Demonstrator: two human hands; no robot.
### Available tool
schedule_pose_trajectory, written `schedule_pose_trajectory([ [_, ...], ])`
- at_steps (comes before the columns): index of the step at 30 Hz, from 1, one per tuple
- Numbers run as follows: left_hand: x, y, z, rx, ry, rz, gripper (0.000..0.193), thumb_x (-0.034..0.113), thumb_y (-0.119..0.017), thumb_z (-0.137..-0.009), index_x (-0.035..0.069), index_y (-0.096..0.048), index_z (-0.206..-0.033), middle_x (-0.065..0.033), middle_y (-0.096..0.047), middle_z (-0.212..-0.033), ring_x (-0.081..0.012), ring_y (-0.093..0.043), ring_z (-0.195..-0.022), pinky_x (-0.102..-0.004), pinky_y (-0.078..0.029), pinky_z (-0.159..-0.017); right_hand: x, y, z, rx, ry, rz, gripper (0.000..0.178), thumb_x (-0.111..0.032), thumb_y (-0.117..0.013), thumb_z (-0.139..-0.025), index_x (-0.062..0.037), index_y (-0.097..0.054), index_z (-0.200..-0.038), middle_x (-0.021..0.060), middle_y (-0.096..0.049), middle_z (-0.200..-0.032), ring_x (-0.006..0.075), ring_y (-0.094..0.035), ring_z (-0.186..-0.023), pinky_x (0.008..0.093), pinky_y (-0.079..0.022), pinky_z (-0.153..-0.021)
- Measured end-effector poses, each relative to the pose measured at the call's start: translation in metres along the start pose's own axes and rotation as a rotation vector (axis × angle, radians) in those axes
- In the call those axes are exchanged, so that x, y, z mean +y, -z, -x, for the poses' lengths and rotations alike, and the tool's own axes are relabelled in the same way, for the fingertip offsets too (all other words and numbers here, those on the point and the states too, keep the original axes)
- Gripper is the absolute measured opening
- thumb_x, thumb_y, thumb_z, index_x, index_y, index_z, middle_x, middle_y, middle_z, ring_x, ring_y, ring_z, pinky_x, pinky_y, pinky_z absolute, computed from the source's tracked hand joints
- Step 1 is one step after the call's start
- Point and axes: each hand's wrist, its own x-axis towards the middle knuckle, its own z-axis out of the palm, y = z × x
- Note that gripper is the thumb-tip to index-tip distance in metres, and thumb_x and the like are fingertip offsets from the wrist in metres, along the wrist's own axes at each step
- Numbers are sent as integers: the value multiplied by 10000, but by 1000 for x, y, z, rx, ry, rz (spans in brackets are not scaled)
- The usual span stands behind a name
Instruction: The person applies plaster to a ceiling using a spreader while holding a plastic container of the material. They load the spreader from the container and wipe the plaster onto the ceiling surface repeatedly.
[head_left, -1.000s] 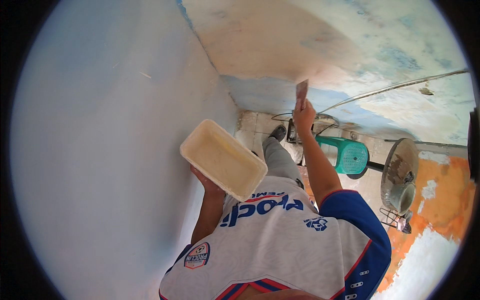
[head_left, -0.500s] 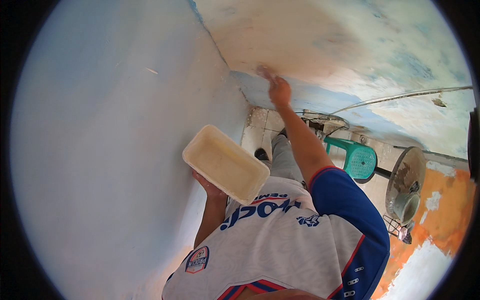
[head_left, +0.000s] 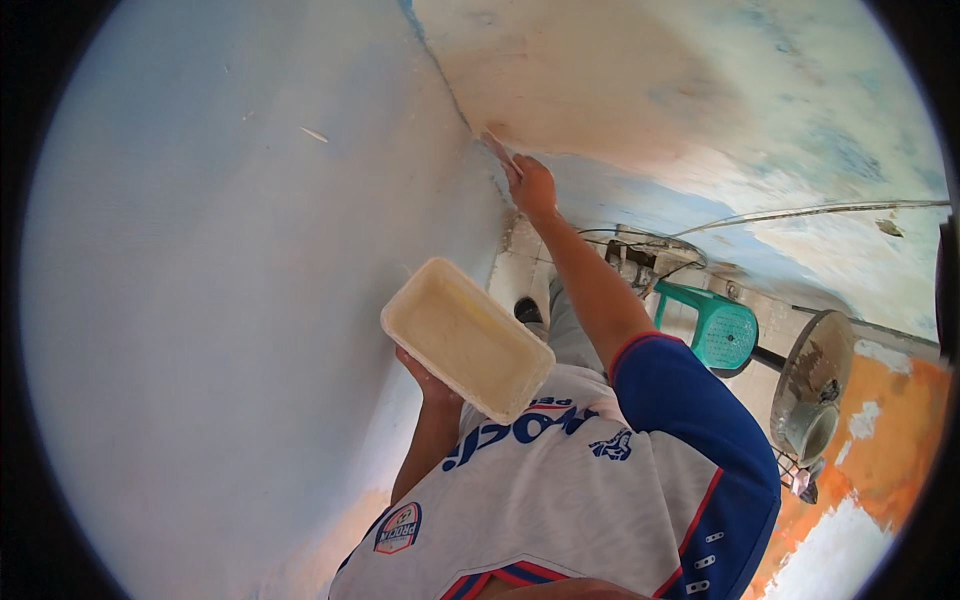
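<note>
My left hand (head_left: 428,378) is closed round the lower side of a cream-coloured rectangular tub (head_left: 465,335). The tub tilts so that its pale, coated inside shows, and most of the fingers are hidden beneath it. My right arm stretches out to the corner where two walls meet. There my right hand (head_left: 532,188) grips what looks like a putty knife (head_left: 499,153), a small flat tool with its tip against the patchy wall (head_left: 600,110), right by the corner line.
The smooth bluish wall (head_left: 220,300) rises close on my left. To the right are a green plastic stool (head_left: 725,335), a round brown tabletop (head_left: 800,370) with a grey pot (head_left: 812,432) on it, and a cable (head_left: 800,213) along the wall. Tiled floor (head_left: 518,270) lies below.
My right hand has moved left with the putty knife, from the patchy wall's face to the corner. The tub has shifted slightly right and down in view.
</note>
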Motion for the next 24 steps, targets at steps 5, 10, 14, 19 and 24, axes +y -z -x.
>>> schedule_pose_trajectory([
  [5,1,13,2,-63,12,117,633,643,-393,-1026,150,-527,-1400,-34,-623,-1342,-233,-619,-1212,-411,-555,-984,20,4,-19,235,36,144,197,-238,-680,-921,-64,-693,-1011,148,-696,-986,378,-668,-950,490,-550,-803],
  [10,-2,2,-1,-55,53,153,648,654,-385,-1017,168,-524,-1423,-35,-615,-1369,-252,-610,-1234,-429,-541,-1005,63,50,31,222,-76,192,182,-225,-669,-928,-57,-696,-991,148,-694,-961,367,-670,-947,482,-553,-780],
  [14,-6,2,-4,-67,113,202,699,696,-394,-988,181,-520,-1443,-40,-601,-1407,-265,-594,-1257,-443,-521,-1028,49,52,41,150,79,76,152,-208,-658,-941,-57,-675,-940,150,-682,-925,363,-670,-933,478,-552,-765],
  [19,5,-12,4,83,184,122,722,714,-406,-971,184,-529,-1446,-41,-597,-1421,-272,-586,-1267,-452,-510,-1038,-5,12,-5,22,85,196,133,-219,-659,-939,-86,-656,-936,116,-675,-922,358,-671,-928,468,-564,-777],
  [24,7,-1,2,64,129,154,680,677,-389,-1000,183,-524,-1447,-31,-601,-1411,-262,-599,-1253,-444,-529,-1018,11,18,-12,257,218,247,135,-204,-649,-941,-75,-627,-907,133,-653,-878,392,-661,-805,503,-543,-676],
])
